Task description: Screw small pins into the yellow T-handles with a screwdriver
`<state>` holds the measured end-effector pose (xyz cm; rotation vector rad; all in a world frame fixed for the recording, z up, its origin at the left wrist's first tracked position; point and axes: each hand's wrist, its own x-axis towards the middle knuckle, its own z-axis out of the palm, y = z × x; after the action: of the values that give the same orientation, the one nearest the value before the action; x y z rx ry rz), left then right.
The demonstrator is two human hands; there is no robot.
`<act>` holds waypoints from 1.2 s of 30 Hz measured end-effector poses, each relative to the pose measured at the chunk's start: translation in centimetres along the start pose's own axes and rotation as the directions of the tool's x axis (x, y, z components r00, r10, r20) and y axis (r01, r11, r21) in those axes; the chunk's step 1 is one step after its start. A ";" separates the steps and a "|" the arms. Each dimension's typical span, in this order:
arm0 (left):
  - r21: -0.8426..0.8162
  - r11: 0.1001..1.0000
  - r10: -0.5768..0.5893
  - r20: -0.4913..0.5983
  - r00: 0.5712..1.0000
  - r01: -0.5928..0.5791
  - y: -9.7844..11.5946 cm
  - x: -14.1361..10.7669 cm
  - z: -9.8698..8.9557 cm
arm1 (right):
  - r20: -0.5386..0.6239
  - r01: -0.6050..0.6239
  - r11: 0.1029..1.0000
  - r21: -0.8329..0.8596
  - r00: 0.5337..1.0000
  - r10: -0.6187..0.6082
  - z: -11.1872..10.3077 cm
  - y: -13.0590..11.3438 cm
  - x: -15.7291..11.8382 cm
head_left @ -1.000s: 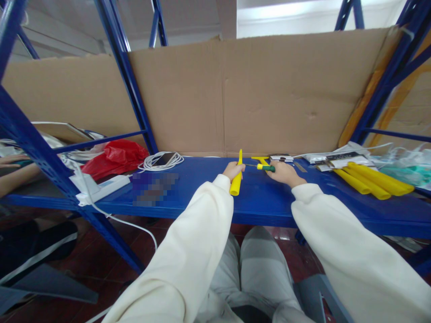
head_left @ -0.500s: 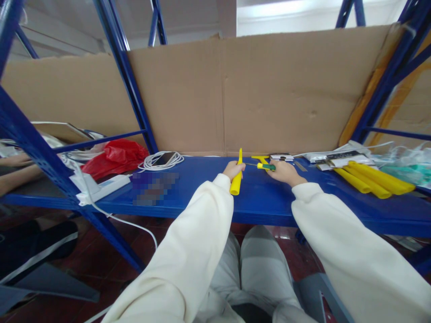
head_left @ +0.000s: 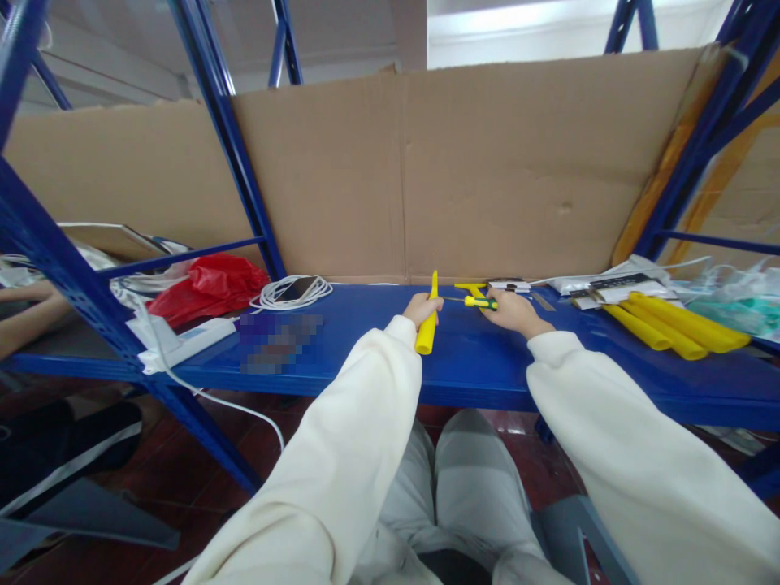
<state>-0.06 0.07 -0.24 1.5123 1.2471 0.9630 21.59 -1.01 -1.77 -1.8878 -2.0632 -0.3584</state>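
Near the middle of the blue shelf [head_left: 359, 325], my left hand [head_left: 422, 309] is closed around a yellow handle-like piece [head_left: 427, 334] with a wide round lower end and a narrow top. My right hand [head_left: 513, 311] grips a screwdriver [head_left: 478, 302] with a yellow and green handle. Its thin shaft points left and reaches the yellow piece beside my left fingers; the tip's exact contact is too small to tell. Just behind my right hand lies another yellow part [head_left: 471, 288].
Several yellow tubes [head_left: 669, 329] and packets [head_left: 630, 287] lie at the right. Toward the left are a coiled white cable [head_left: 292, 292], a red bag [head_left: 210, 286] and a white power strip [head_left: 193, 340]. Cardboard [head_left: 487, 162] stands behind. Another person's arm [head_left: 28, 321] shows far left.
The screwdriver's handle looks slightly turned in my right hand, its yellow and green parts showing differently. Both hands have stayed in nearly the same place.
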 end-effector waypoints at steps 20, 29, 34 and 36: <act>-0.008 1.000 0.000 -0.010 1.000 0.000 0.2 -0.1 -0.1 | -0.081 0.035 0.999 0.024 0.996 -0.033 0.2 -0.2 0.0; -0.015 1.000 0.008 0.018 1.000 -0.008 0.0 0.0 -0.1 | -0.002 -0.028 1.000 -0.014 1.000 0.028 -0.1 -0.6 -0.2; -0.003 1.000 -0.001 0.013 1.000 0.001 -0.1 0.1 -0.1 | -0.022 0.002 1.000 0.002 1.000 -0.002 -0.4 -0.7 -0.4; 0.003 1.000 -0.007 0.018 1.000 0.007 0.0 0.0 -0.1 | -0.012 -0.020 1.000 -0.003 1.000 0.020 -0.5 -0.8 -0.4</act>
<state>-0.12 0.10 -0.24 1.5145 1.2409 0.9421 20.90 -1.62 -1.47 -1.9023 -2.0354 -0.3673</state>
